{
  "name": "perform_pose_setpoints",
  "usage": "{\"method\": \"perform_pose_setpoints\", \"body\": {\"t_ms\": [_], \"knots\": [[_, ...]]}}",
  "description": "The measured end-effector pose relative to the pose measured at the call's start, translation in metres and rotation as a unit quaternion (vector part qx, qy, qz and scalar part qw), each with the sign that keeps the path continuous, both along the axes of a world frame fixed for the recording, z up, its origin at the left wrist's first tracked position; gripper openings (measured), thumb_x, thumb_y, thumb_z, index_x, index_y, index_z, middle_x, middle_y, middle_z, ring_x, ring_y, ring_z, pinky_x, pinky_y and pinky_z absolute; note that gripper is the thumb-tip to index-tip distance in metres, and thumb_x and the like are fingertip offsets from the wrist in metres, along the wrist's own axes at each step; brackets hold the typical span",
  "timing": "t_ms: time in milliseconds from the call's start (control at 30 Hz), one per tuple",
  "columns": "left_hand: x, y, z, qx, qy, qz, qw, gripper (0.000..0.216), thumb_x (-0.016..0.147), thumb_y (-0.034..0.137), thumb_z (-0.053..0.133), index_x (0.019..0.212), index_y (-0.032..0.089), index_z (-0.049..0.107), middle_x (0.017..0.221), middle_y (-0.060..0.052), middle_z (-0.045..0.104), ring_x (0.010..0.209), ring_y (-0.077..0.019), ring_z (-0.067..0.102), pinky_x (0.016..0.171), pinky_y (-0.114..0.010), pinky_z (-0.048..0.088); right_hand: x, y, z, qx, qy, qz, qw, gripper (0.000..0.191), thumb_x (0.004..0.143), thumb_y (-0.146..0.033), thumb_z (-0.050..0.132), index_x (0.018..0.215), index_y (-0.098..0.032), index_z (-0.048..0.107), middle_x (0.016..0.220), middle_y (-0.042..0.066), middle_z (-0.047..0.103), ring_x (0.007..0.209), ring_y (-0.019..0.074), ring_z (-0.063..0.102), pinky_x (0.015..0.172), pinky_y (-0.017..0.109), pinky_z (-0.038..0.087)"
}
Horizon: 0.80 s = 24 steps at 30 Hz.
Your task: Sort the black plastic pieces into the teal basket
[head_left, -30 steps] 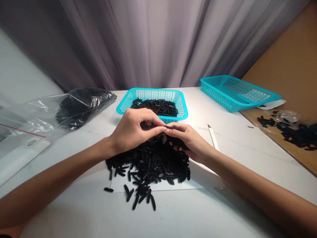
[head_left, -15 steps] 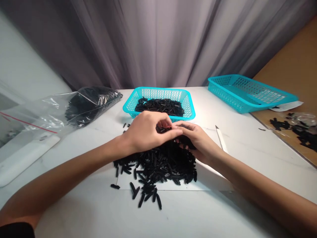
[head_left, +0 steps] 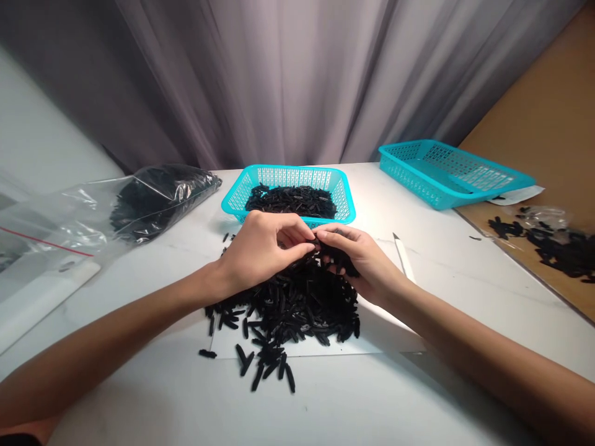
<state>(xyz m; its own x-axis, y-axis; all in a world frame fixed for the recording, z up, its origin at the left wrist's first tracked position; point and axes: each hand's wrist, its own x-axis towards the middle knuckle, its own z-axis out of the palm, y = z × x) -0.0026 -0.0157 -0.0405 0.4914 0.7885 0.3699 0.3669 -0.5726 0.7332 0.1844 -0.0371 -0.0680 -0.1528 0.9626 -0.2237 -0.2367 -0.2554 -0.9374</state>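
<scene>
My left hand (head_left: 263, 248) pinches the end of a small black strip (head_left: 317, 241) between thumb and fingertips. My right hand (head_left: 357, 254) meets it there, thumb and forefinger close to the same strip, with a bunch of black strips (head_left: 341, 259) curled in its palm. Under both hands spreads a heap of short, ridged black strips (head_left: 297, 310), whose exact kind I cannot make out. The heap lies on a white sheet (head_left: 385, 337), and several strips have strayed past its front edge. Just behind the hands stands a turquoise basket (head_left: 346, 195) holding many more black strips.
At the left lies a clear zip bag (head_left: 162, 195) of black pieces, beside a white object (head_left: 46, 297). A white pen-like tool (head_left: 403, 257) rests right of my hands. Farther right are a second turquoise basket (head_left: 432, 179) and black pieces (head_left: 562, 251) on a brown surface.
The view has shifted slightly, so the scene sits a little farther left. My fingertips have drawn slightly apart, and the black strip between them now shows.
</scene>
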Motion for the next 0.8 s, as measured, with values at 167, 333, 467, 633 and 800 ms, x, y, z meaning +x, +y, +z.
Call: {"method": "perform_pose_setpoints", "body": {"t_ms": [167, 333, 467, 633, 800], "knots": [[-0.0013, 0.0006, 0.0012, 0.023, -0.012, 0.010, 1.000, 0.006, 0.079, 0.011, 0.074, 0.081, 0.017, 0.075, 0.079, 0.001, 0.077, 0.071, -0.0126, 0.073, 0.070, -0.020, 0.061, 0.0023, 0.0015, -0.0006, -0.002, 0.008, 0.021, 1.000, 0.022, 0.074, -0.036, 0.081, 0.082, -0.018, 0.072, 0.073, -0.002, 0.059, 0.058, 0.0082, 0.050, 0.047, 0.022, 0.030], [-0.0026, 0.0017, 0.0034, 0.005, -0.028, 0.029, 0.999, 0.004, 0.078, 0.017, 0.077, 0.079, 0.016, 0.072, 0.078, 0.000, 0.076, 0.072, -0.0138, 0.073, 0.070, -0.022, 0.062, 0.0019, 0.0000, 0.0032, -0.004, -0.006, 0.045, 0.999, 0.026, 0.071, -0.038, 0.084, 0.081, -0.019, 0.070, 0.071, -0.003, 0.058, 0.054, 0.0071, 0.048, 0.046, 0.022, 0.030], [-0.0035, 0.0017, 0.0054, -0.010, -0.040, 0.031, 0.999, 0.010, 0.076, 0.017, 0.078, 0.077, 0.015, 0.069, 0.076, 0.000, 0.074, 0.070, -0.0133, 0.073, 0.068, -0.020, 0.062, 0.0020, -0.0007, 0.0044, 0.009, -0.006, 0.041, 0.999, 0.027, 0.071, -0.039, 0.084, 0.081, -0.019, 0.070, 0.072, -0.003, 0.058, 0.054, 0.0072, 0.048, 0.046, 0.022, 0.031], [-0.0039, 0.0033, 0.0061, 0.007, -0.034, 0.040, 0.999, 0.010, 0.076, 0.014, 0.078, 0.077, 0.015, 0.068, 0.074, 0.001, 0.074, 0.068, -0.0127, 0.073, 0.066, -0.020, 0.062, 0.0037, -0.0002, 0.0040, 0.025, -0.012, 0.040, 0.999, 0.024, 0.074, -0.040, 0.082, 0.083, -0.020, 0.071, 0.072, -0.003, 0.057, 0.054, 0.0075, 0.048, 0.046, 0.023, 0.031], [-0.0047, 0.0036, 0.0052, 0.037, -0.021, 0.048, 0.998, 0.008, 0.076, 0.011, 0.076, 0.077, 0.015, 0.070, 0.075, 0.001, 0.074, 0.068, -0.0121, 0.072, 0.067, -0.020, 0.062, 0.0033, -0.0003, 0.0042, 0.028, -0.015, 0.044, 0.999, 0.025, 0.072, -0.040, 0.083, 0.083, -0.020, 0.071, 0.074, -0.002, 0.058, 0.058, 0.0090, 0.049, 0.043, 0.022, 0.027]]}}
